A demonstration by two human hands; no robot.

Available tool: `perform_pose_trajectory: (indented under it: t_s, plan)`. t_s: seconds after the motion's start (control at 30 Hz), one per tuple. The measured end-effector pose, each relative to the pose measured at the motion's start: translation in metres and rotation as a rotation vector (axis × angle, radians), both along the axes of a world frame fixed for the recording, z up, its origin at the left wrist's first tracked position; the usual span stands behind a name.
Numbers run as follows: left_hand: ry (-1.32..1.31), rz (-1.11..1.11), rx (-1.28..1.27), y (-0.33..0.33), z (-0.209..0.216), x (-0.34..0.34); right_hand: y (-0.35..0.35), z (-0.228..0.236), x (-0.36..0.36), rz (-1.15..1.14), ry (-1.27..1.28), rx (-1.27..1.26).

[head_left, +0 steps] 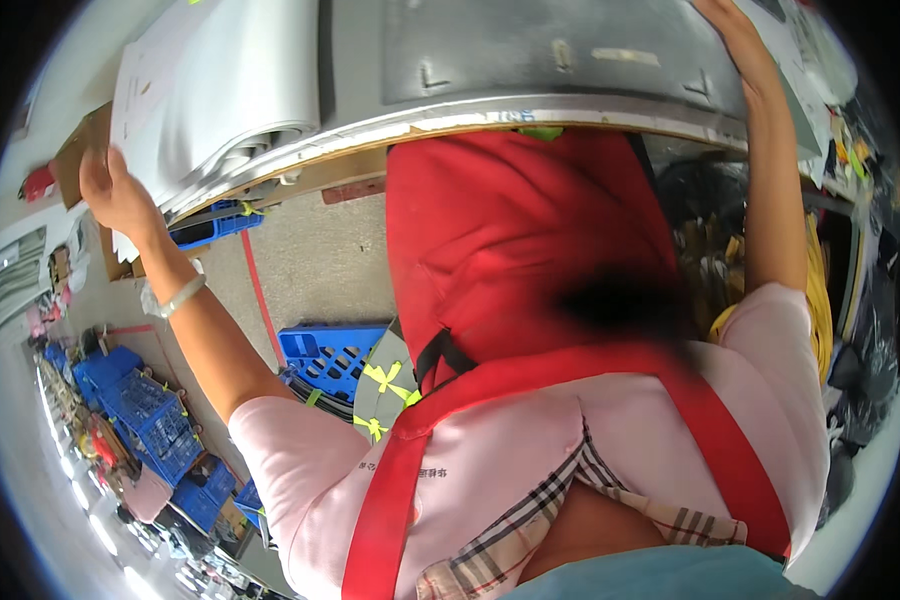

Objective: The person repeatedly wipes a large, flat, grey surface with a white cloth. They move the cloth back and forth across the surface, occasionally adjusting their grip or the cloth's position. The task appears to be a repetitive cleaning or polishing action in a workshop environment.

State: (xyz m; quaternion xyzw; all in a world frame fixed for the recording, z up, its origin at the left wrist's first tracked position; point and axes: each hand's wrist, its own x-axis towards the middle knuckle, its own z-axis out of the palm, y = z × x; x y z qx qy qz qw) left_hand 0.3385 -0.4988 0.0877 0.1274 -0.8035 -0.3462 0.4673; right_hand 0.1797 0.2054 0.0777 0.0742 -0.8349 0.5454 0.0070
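Left arm stretched out left, hand (125, 200) upright beside white paper (215, 80) on the table's (350, 60) left and a cardboard box (74, 160) – right arm reaching far, hand (738, 40) cut off along the grey board's (560, 55) right side – neither grip can be determined.

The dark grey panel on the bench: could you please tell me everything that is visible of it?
The dark grey panel looks flat, smooth and slightly shiny; its material is unclear. Pale L-shaped marks sit near both front corners, two pale patches between. It lies on the bench, far edge unseen. The right hand is at its right side, contact unclear.
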Motion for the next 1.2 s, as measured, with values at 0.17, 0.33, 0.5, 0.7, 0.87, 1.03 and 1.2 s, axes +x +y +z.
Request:
perform_pose_trajectory:
  t_s: [0.17, 0.33, 0.5, 0.7, 0.87, 1.03, 1.2]
  plan:
    - [-0.379, -0.645, -0.207, 0.23, 0.008, 0.01, -0.033, -0.032, -0.022, -0.017, -0.127, 0.027]
    - [-0.526, -0.719, -0.491, 0.268, -0.03, 0.003, -0.041, -0.047, -0.032, -0.012, -0.128, 0.017]
    - [-0.624, -0.742, -0.572, 0.272, -0.027, 0.001, -0.038, -0.034, -0.02, -0.015, -0.179, 0.109]
    - [-0.652, -0.704, -0.468, 0.275, -0.031, 0.004, -0.036, -0.045, -0.018, 0.015, -0.115, 0.011]
    - [-0.608, -0.698, -0.493, 0.275, -0.034, 0.004, -0.034, -0.041, -0.018, 0.031, -0.177, -0.019]
    - [-0.614, -0.688, -0.481, 0.274, -0.038, 0.006, -0.035, -0.04, -0.016, 0.054, -0.126, 0.042]
    - [-0.566, -0.688, -0.503, 0.273, -0.043, 0.006, -0.038, -0.033, -0.01, 0.006, -0.142, 0.131]
